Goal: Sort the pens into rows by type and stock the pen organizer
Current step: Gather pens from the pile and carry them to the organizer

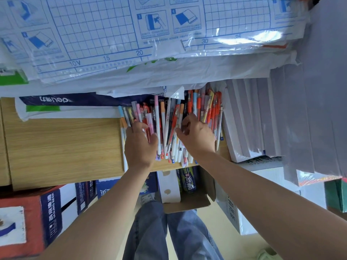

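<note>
A loose heap of pens [165, 124] in red, orange, white, pink and black lies on a wooden shelf [63, 147], most of them pointing away from me. My left hand [139, 145] rests on the left side of the heap, fingers spread over several red and pink pens. My right hand [195, 136] is on the right side, its fingers curled and pinching among the white and red pens in the middle. More red and orange pens [212, 109] lie beyond my right hand. No pen organizer is in view.
Plastic-wrapped grid sheets [131, 34] overhang the back of the shelf. Stacked white paper reams [262, 119] stand at the right. Printed cartons [47, 212] and an open cardboard box [187, 194] sit under the shelf, by my jeans-clad legs.
</note>
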A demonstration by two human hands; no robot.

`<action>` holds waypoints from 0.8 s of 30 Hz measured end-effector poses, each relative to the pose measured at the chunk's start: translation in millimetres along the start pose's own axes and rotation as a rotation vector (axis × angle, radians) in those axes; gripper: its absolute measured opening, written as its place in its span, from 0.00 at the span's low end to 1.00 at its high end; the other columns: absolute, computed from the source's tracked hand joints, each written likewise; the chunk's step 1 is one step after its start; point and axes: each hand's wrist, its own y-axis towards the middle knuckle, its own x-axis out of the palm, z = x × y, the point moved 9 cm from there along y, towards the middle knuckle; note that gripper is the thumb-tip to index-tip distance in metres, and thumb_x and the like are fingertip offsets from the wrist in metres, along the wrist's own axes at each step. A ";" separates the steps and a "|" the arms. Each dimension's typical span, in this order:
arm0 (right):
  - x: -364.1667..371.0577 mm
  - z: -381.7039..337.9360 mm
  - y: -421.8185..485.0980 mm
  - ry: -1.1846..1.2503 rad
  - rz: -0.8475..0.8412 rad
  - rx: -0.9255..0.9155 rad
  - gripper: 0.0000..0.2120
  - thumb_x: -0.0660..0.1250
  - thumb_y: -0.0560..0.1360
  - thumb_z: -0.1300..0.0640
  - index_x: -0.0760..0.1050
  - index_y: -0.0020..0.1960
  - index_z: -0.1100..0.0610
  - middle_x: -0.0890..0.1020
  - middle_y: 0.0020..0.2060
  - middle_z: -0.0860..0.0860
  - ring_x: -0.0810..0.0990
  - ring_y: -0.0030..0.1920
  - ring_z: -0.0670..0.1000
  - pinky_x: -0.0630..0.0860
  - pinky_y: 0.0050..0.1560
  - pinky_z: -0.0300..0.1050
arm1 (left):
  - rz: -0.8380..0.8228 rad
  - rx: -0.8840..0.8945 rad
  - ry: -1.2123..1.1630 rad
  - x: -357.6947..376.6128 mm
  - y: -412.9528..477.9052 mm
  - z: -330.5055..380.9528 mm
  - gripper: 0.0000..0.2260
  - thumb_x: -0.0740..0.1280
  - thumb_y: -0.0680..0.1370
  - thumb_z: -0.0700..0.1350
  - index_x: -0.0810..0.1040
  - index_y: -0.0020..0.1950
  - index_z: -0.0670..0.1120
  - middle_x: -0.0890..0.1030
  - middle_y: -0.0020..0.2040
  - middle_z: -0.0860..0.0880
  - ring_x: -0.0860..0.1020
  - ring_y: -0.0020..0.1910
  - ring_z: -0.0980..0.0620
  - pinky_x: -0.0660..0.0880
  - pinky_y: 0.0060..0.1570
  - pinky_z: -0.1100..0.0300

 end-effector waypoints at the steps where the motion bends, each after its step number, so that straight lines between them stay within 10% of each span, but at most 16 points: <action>1: 0.7 -0.6 -1.2 -0.022 0.001 0.008 0.10 0.67 0.76 0.50 0.72 0.52 0.55 0.80 0.34 0.49 0.79 0.33 0.50 0.73 0.30 0.39 | -0.017 -0.004 -0.005 2.4 -0.4 -0.7 0.13 0.68 0.76 0.45 0.71 0.59 0.43 0.75 0.56 0.44 0.77 0.49 0.47 0.69 0.42 0.58; 14: -5.8 12.7 4.5 0.281 0.056 0.201 0.06 0.66 0.74 0.56 0.73 0.41 0.58 0.76 0.31 0.51 0.73 0.30 0.49 0.75 0.32 0.46 | -0.030 0.191 0.021 1.8 0.6 27.6 0.10 0.69 0.76 0.41 0.74 0.55 0.47 0.71 0.52 0.46 0.70 0.30 0.52 0.64 0.29 0.65; 24: 9.6 -2.3 9.2 0.298 -0.093 0.072 0.06 0.69 0.75 0.55 0.76 0.47 0.57 0.76 0.32 0.47 0.73 0.32 0.46 0.71 0.32 0.39 | -0.006 0.172 0.231 -0.9 20.0 40.6 0.15 0.69 0.76 0.44 0.73 0.62 0.50 0.74 0.54 0.44 0.78 0.38 0.43 0.70 0.33 0.57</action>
